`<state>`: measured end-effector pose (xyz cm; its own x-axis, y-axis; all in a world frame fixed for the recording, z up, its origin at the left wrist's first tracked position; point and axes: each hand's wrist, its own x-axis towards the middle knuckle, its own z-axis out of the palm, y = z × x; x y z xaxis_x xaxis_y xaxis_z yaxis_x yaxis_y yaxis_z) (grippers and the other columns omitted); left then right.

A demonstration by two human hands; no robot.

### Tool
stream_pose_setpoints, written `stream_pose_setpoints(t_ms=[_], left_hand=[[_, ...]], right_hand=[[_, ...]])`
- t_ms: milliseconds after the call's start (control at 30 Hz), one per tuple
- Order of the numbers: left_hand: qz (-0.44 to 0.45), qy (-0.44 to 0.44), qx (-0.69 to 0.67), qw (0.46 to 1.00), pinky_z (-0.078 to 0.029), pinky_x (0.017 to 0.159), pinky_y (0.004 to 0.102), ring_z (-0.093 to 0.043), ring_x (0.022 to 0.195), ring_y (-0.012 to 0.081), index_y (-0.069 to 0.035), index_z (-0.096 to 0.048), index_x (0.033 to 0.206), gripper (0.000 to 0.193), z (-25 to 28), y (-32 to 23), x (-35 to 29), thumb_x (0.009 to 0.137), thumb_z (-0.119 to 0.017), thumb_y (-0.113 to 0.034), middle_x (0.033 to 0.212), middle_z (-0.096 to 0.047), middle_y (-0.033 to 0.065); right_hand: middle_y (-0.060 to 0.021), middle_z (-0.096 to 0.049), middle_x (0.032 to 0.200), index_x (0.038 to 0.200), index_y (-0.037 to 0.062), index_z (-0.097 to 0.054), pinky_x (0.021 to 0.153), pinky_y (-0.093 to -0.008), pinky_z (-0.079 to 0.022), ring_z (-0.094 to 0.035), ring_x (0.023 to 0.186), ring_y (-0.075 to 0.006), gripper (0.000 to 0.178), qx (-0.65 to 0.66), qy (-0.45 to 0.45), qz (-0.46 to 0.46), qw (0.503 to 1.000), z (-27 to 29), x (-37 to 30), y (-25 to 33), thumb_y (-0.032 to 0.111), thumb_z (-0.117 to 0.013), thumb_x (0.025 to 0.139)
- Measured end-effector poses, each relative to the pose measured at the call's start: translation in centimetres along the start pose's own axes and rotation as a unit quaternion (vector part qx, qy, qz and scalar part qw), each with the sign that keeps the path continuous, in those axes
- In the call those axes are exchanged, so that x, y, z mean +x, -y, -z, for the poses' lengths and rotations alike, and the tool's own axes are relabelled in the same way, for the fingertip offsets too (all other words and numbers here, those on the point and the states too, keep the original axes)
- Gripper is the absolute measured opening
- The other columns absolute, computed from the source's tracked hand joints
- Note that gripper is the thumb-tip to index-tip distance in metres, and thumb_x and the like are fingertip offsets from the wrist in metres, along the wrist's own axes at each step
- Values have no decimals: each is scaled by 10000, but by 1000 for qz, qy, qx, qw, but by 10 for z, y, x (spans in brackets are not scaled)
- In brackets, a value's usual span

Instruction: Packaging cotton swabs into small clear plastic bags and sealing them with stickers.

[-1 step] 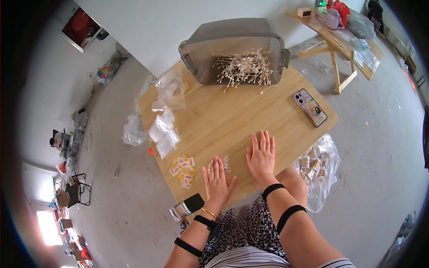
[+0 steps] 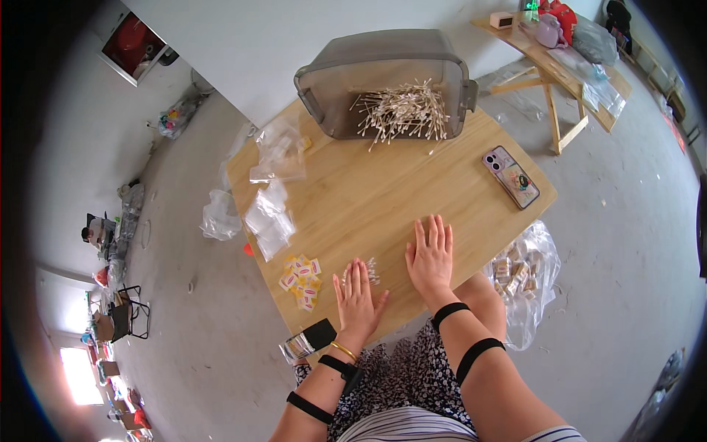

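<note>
Nothing that could be seen had moved since the earlier frame. The left hand point(image 2: 356, 306) lay flat, palm down, its fingers close together and its thumb out to the side. White tips, which looked like a small bunch of cotton swabs point(image 2: 373, 272), poked out on both sides of those fingers. The fingers hid the rest, so which way the bunch pointed could not be told. The left hand was the nearer one. The right hand point(image 2: 431, 263) was flat on the wooden table point(image 2: 353, 195), thumb a little apart, with nothing seen in it, and the bunch was off to its left. Yellow-and-white packets point(image 2: 300, 282) sat just left of the left hand. The big swab heap point(image 2: 405, 110) was far ahead of both hands, in the gray bin point(image 2: 331, 92).
</note>
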<state>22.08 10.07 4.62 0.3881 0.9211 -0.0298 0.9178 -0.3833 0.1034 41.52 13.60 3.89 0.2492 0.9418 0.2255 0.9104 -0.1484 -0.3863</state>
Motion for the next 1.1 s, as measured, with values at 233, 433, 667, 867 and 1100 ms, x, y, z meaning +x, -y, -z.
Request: stream_pose_setpoints(t_ms=[233,433,667,867,1100], left_hand=[[-19,1,-7,1000,-30,1228,566,-180,1521,345,9,-211,1570,799,8,9,-1,1009,-419,-519,1622,-243,194],[39,-31,-49,998,-15,1230,564,-107,1539,352,9,-170,1579,855,6,29,-15,992,-433,-555,1649,-167,187],[83,5,-56,995,8,1239,534,-20,1557,305,37,-124,1578,920,4,48,-27,989,-362,-629,1669,-100,181],[61,-6,-53,997,24,1237,530,-28,1555,317,64,-170,1562,917,3,56,-21,993,-312,-641,1658,-133,203],[97,-45,-99,989,6,1234,545,-66,1549,343,93,-192,1545,944,-6,41,-11,985,-320,-657,1641,-153,245]], right_hand=[[-203,-376,1533,1436,31,-486,1239,-487,-185,-279,1476,-330,536,-14,-3,7,1000,-2,1,-1,291,-511,967],[-188,-393,1523,1432,39,-474,1235,-486,-195,-288,1474,-315,528,18,-7,9,1000,0,2,0,268,-541,961],[-164,-390,1543,1478,4,-396,1237,-492,-178,-288,1479,-325,634,59,60,90,992,2,-17,1,323,-562,957],[-208,-227,1628,1564,-9,-216,1248,-500,-116,-166,1530,-346,828,55,177,248,951,9,-32,39,422,-562,948],[-248,-187,1628,1554,-40,-209,1252,-490,-114,-144,1532,-373,896,-31,180,297,937,-20,-39,65,476,-563,912]])
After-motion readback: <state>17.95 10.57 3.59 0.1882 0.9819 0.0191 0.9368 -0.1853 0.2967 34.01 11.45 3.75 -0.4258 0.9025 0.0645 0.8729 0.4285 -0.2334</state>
